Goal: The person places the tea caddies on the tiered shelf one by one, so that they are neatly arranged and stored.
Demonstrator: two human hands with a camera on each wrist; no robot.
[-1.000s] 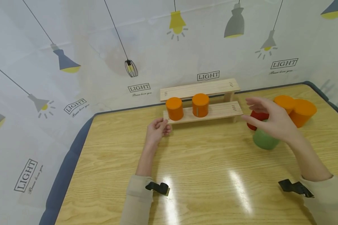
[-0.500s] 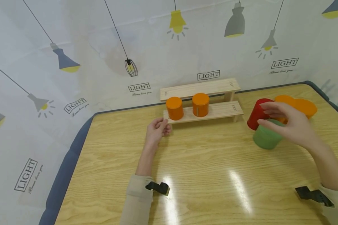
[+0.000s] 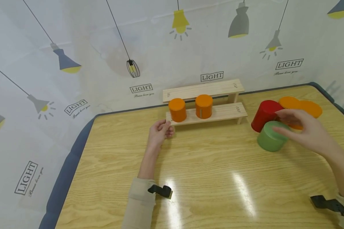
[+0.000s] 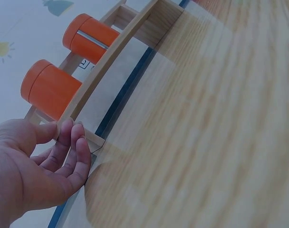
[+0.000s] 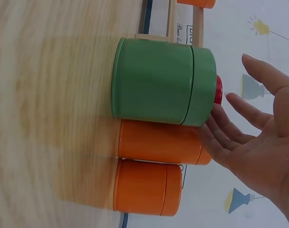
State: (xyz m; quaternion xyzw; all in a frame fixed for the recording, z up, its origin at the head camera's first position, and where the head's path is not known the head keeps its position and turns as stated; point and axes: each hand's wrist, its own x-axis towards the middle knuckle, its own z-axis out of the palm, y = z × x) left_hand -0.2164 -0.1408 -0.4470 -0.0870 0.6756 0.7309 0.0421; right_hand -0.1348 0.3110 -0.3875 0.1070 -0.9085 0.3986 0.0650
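My left hand (image 3: 159, 132) pinches the front left corner of a small two-step wooden shelf (image 3: 225, 112) between thumb and fingers. On the shelf's lower step stand two orange tins, the left one (image 3: 177, 111) close to that hand and the other (image 3: 204, 108) further right. My right hand (image 3: 309, 132) is held with fingers spread and holds nothing. It is nearest to a green lidded tin (image 3: 268, 140), beside its top in the right wrist view. A red tin (image 3: 263, 116) stands just behind the green one.
Two more orange tins, one (image 5: 161, 142) beside the green tin and another (image 5: 147, 186) further along, stand on the right, partly hidden by the right hand in the head view. The wooden table (image 3: 206, 178) ends at a wall covering (image 3: 103, 38) printed with lamps.
My right hand has drawn back to the right and towards me from over the green and red tins, uncovering more of both. The left hand keeps its grip on the shelf corner.
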